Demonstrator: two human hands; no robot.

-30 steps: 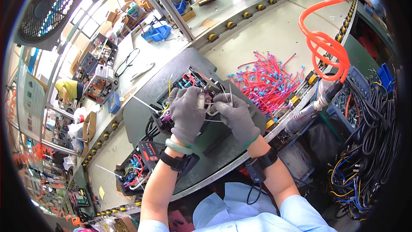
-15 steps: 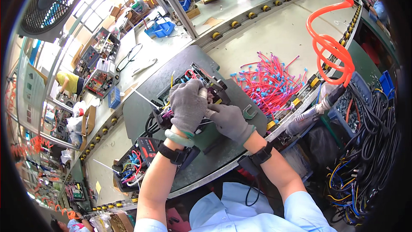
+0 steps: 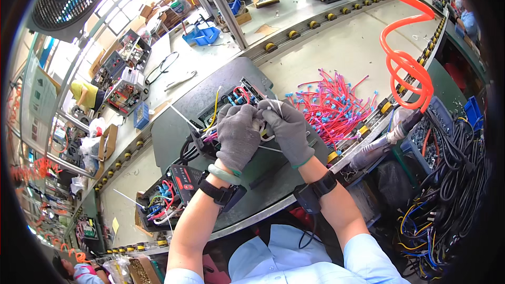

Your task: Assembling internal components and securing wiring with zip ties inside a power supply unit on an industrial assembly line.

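Both my hands wear grey gloves and meet over an open electronic unit with circuit boards and coloured wires, on a dark green work board. My left hand is closed over the unit's near side; its fingertips are hidden, and what they grip cannot be made out. Close beside it, my right hand pinches a thin white strip that looks like a cable tie. A yellow wire stands up left of my left hand. Another white strip sticks out to the unit's far left.
A pile of red wires with blue connectors lies right of the board. A second wired unit stands near left. An orange coiled hose hangs at right with a power tool. Black cables hang at far right.
My right hand has moved up and slightly right, now with its fingers raised and pinching the white strip. My left hand has shifted slightly down and right. A black part that stood beside the hands no longer shows.
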